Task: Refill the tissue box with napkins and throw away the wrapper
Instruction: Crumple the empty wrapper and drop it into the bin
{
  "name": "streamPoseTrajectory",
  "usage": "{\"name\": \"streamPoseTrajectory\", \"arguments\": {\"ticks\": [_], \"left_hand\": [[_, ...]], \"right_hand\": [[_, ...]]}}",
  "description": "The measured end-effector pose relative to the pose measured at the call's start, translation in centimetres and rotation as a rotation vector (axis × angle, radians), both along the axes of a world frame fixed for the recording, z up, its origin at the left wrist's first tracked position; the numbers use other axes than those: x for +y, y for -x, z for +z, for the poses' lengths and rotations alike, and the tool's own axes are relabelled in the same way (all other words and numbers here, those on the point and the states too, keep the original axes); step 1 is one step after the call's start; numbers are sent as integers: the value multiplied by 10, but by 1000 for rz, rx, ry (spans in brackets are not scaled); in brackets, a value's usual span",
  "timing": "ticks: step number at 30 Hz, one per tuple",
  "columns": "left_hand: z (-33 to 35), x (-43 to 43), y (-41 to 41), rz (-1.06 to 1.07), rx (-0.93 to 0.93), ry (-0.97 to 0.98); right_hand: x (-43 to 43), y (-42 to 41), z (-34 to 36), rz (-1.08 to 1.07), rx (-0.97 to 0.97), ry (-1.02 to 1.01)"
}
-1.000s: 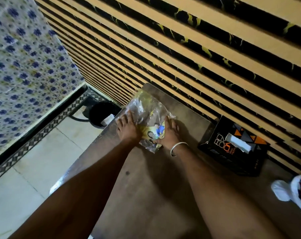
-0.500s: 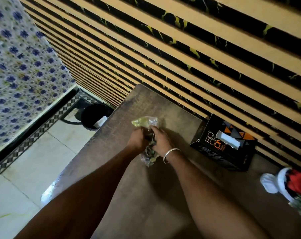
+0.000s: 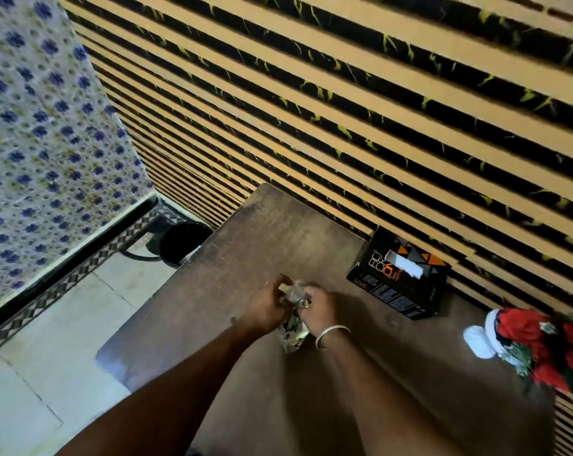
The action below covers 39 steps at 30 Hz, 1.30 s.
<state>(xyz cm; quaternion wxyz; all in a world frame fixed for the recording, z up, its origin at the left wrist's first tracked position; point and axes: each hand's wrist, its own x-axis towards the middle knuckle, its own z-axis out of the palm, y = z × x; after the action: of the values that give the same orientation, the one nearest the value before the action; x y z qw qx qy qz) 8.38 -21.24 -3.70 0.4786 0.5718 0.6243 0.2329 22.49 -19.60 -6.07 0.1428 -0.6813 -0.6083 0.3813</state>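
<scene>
Both hands, L (image 3: 266, 307) & R (image 3: 318, 309), scrunching wrapper (image 3: 293, 327)

You're facing a wall (image 3: 344, 103) of tan horizontal slats with black, yellow-veined gaps. Against it stands a dark brown wooden table (image 3: 245, 258), worn top. To your left a wall of white tiles with blue flowers (image 3: 41, 143), and a black checkered border strip (image 3: 64, 287) at its base. Pale tiled floor (image 3: 48, 350). Light is dim and warm.
</scene>
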Motion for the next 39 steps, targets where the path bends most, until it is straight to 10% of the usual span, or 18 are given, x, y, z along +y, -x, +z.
{"name": "streamPoseTrajectory", "arguments": {"ticks": [23, 39], "left_hand": [[63, -142, 160, 142, 408, -306], [64, -112, 441, 196, 374, -252]], "right_hand": [[-103, 157, 81, 487, 70, -8], [-87, 436, 86, 320, -85, -239]]}}
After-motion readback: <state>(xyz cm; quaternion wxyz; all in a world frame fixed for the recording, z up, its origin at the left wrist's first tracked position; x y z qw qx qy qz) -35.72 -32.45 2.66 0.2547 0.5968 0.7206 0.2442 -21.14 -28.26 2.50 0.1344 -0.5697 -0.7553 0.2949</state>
